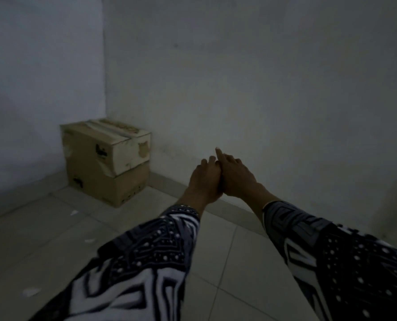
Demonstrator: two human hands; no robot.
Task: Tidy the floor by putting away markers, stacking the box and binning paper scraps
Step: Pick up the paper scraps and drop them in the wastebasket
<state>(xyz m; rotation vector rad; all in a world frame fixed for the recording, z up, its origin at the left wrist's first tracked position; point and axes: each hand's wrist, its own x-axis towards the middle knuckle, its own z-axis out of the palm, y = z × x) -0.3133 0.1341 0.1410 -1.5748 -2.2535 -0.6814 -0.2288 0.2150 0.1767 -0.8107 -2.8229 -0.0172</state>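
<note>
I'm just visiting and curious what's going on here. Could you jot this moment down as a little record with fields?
place: dim corner of a room, tiled floor, plain walls
boxes: upper box stacked on lower box, in the corner
scraps: three paper scraps on the floor, left of the arms
left hand: raised, touching the right hand
right hand: forefinger extended
held: nothing visible; too dark to be sure
markers: none in view

One head-worn wide-angle view looks forward and down toward a room corner, where stacked cardboard boxes stand left of centre. Both forearms extend close below and right of the boxes. No second view is supplied.
</note>
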